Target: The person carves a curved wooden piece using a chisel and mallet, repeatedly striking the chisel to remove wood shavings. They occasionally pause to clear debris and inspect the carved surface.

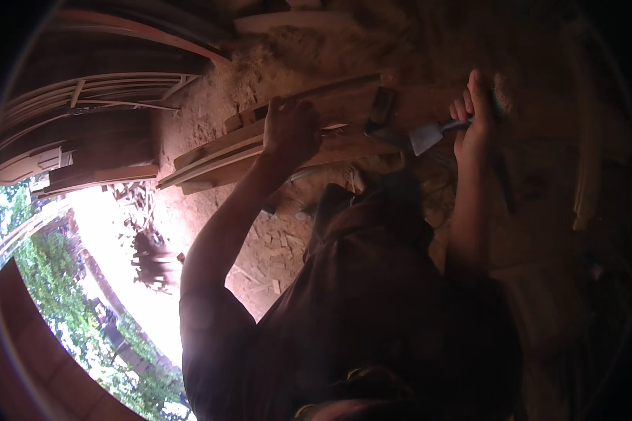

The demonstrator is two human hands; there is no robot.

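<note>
My left hand [293,131] is closed in a fist over the long wooden strips [221,156] on a plank workbench. What its fingers hold, if anything, is hidden. My right hand [476,116] is raised over the bench's right part, wrapped round a flat-bladed metal hand tool [426,139]. The tool's wide grey blade points left, toward my left hand; its grip is mostly covered by my fingers. Between my hands, a dark block-shaped object [382,105] rests on the board, with a dark angular piece just below it. Shadow hides their details.
Wood chips [281,249] litter the ground below the bench. Slatted wooden frames [119,88] are stacked at the upper left, beside sawdust-covered ground [246,70]. Long pale boards [586,175] lie at the dim right. Bright daylight and greenery [56,274] show at the lower left.
</note>
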